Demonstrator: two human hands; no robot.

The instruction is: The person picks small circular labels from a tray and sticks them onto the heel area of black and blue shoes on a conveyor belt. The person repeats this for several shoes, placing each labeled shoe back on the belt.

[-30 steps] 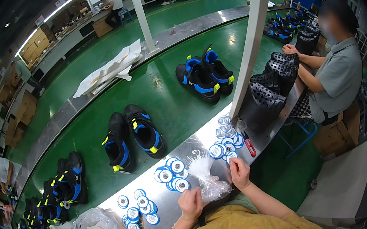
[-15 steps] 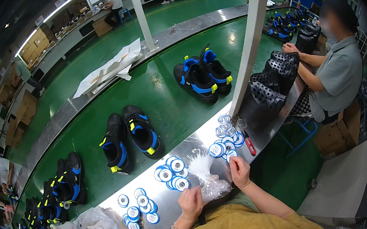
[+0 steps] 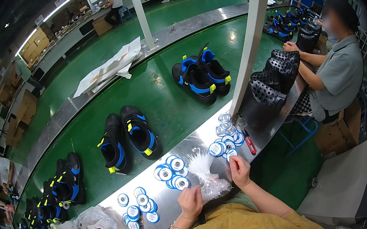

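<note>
My left hand (image 3: pixel 190 202) is closed, fingertips pinched together, just left of a bundle of thin clear plastic strands (image 3: pixel 201 163) in a clear bag (image 3: pixel 215 187). On the other side of the bag, my right hand (image 3: pixel 240 170) is closed too, its fingertips at the lower edge of a round blue-and-white tag (image 3: pixel 231 153). What either pinch holds is too small to make out. Similar round tags lie in loose piles: one pile (image 3: pixel 171 173) beyond my left hand, another (image 3: pixel 133 213) farther left, and a third (image 3: pixel 226 140) beyond my right hand.
Black-and-blue shoes stand on the green conveyor belt (image 3: pixel 162 94): one pair (image 3: pixel 127 139), another pair (image 3: pixel 202 78), several more at left. A red-handled cutter (image 3: pixel 249 143) lies near a white post (image 3: pixel 248 47). Black bagged items (image 3: pixel 267 90) separate me from a seated co-worker (image 3: pixel 340 63).
The shoes on the belt have shifted slightly left. My hands stay almost where they were, with the right fingers moving only a little.
</note>
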